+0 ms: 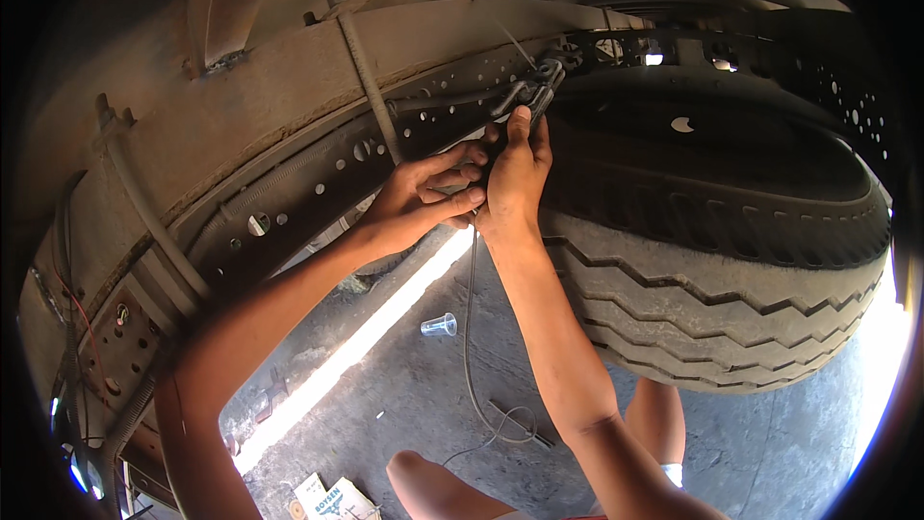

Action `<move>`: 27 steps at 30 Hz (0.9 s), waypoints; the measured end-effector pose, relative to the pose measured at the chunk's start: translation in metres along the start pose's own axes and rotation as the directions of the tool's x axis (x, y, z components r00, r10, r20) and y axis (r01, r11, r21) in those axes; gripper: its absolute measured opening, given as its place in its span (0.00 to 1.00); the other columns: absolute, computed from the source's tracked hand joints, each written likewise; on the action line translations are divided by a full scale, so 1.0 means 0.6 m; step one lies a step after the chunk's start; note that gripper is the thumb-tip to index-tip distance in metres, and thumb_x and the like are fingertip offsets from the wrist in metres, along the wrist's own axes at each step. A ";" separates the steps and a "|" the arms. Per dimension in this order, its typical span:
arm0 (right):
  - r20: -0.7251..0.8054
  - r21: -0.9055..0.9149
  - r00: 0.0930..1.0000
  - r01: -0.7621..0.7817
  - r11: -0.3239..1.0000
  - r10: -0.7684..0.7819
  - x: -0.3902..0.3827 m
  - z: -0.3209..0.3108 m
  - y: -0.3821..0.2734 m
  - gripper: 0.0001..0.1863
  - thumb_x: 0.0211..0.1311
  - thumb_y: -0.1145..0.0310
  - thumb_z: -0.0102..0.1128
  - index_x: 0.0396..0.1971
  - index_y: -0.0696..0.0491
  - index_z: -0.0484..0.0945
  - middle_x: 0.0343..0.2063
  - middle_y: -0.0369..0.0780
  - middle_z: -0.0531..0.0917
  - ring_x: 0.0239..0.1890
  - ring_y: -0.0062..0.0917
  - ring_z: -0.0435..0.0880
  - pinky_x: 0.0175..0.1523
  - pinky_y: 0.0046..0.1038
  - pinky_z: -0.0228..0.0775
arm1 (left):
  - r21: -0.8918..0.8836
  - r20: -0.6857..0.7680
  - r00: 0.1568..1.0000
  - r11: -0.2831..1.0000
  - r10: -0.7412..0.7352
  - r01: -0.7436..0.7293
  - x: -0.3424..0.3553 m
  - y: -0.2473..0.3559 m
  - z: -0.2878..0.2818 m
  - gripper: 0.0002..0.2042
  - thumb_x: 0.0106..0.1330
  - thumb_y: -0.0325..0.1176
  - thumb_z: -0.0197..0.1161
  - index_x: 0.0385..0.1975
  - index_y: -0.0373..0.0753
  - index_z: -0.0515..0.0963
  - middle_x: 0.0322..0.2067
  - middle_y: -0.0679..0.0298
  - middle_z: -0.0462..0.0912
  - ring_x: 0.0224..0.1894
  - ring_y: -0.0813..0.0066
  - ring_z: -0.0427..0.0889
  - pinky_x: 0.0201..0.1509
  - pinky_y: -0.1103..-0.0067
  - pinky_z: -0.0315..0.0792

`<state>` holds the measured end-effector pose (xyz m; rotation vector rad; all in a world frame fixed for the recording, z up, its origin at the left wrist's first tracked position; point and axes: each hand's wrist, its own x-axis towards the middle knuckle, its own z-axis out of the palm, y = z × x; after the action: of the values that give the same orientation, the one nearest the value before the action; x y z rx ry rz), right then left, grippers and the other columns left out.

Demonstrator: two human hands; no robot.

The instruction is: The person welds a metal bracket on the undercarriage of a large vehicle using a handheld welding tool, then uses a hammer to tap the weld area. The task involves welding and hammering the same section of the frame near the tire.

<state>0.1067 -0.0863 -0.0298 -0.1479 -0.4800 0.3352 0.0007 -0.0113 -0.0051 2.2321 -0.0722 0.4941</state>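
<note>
Both my arms are raised toward a perforated metal frame rail (318,169). My right hand (517,173) is wrapped round a dark part just below a dark metal fitting (539,87), its thumb pressed along the fitting's lower end. My left hand (438,183) is beside it, with curled fingers round something dark at the right palm; what it grips is mostly hidden. From between the hands a thin grey cable (470,327) hangs down and loops on the floor.
A large treaded tire (712,299) lies flat close to my right forearm. Threaded rods (366,77) cross the rusty beam (289,67) at the left. On the concrete floor (404,395) are a clear plastic cup (439,325) and a printed cardboard piece (332,499).
</note>
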 end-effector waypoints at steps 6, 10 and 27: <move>0.011 0.002 1.000 0.000 1.000 0.000 -0.003 -0.001 -0.001 0.12 0.79 0.60 0.46 0.52 0.51 0.69 0.25 0.30 0.68 0.19 0.12 0.64 0.21 0.16 0.58 | -0.051 0.015 1.000 0.999 0.001 0.000 -0.001 -0.001 0.000 0.31 0.69 0.35 0.67 0.68 0.32 0.63 0.58 0.56 0.73 0.55 0.68 0.80 0.49 0.72 0.86; 0.022 0.007 1.000 0.015 1.000 -0.016 -0.002 -0.001 0.000 0.10 0.79 0.61 0.47 0.49 0.51 0.69 0.25 0.30 0.68 0.19 0.12 0.64 0.22 0.16 0.58 | -0.056 0.024 0.999 0.997 -0.043 0.045 -0.001 -0.001 -0.003 0.28 0.68 0.36 0.68 0.66 0.34 0.67 0.57 0.61 0.74 0.56 0.70 0.79 0.48 0.74 0.86; 0.034 0.017 0.999 0.006 1.000 -0.006 -0.003 -0.006 0.000 0.11 0.79 0.58 0.46 0.43 0.51 0.68 0.25 0.31 0.69 0.20 0.14 0.65 0.22 0.17 0.58 | -0.016 0.033 0.998 0.998 -0.057 0.057 -0.006 0.012 0.000 0.34 0.73 0.48 0.59 0.72 0.36 0.59 0.56 0.55 0.74 0.59 0.62 0.77 0.54 0.63 0.82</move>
<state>0.1071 -0.0868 -0.0339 -0.1249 -0.5107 0.3363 -0.0041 -0.0164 -0.0009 2.2198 -0.0292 0.4249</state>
